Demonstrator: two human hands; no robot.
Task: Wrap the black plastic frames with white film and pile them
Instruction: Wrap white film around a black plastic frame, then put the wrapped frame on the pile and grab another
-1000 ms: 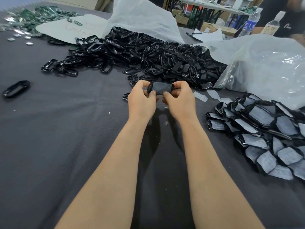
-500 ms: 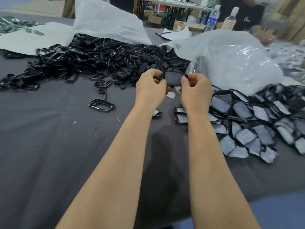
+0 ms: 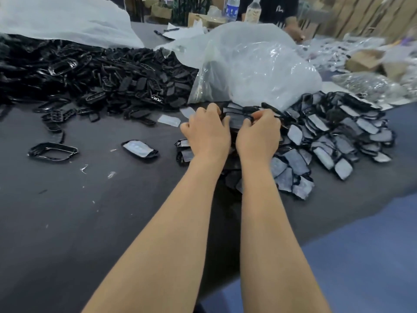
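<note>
My left hand (image 3: 206,134) and my right hand (image 3: 259,134) both grip one film-covered black frame (image 3: 237,120), holding it just above the left end of the pile of wrapped frames (image 3: 334,136). A big heap of bare black frames (image 3: 101,77) lies at the back left. One wrapped frame (image 3: 140,149) and one bare frame (image 3: 53,151) lie apart on the dark table (image 3: 90,222). Two loose film pieces (image 3: 169,120) rest near the heap.
A crumpled clear plastic bag (image 3: 255,66) stands behind my hands, and a white bag (image 3: 63,19) drapes over the heap. Another person's hand (image 3: 293,33), bottles and cardboard boxes are at the far side. The table's front edge runs lower right.
My view and both hands have shifted right, carrying the frame from in front of the bare heap to over the wrapped pile and lower toward it.
</note>
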